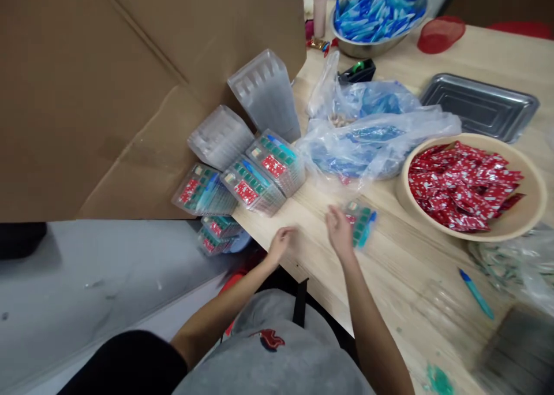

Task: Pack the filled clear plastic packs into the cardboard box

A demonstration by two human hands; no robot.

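The fingers of the right hand (340, 230) are blurred; they lie at the left edge of a filled clear pack (360, 226) and overlap it in view, but whether they are apart or pinched on it cannot be told. The left hand (281, 242) hangs near the table edge with its fingers bent and nothing visible in it; blur hides whether the tips meet. The pack lies to the right of both hands, the right hand far nearer. Its long axis seems to follow the blue stick (367, 230) along its right side, the far end leaning right. Farther out, stacked filled packs (253, 190) stand beyond the left hand, a plastic bag (363, 144) beyond the pack, and a beige bowl (536, 207) of red packets (467, 184) to its right.
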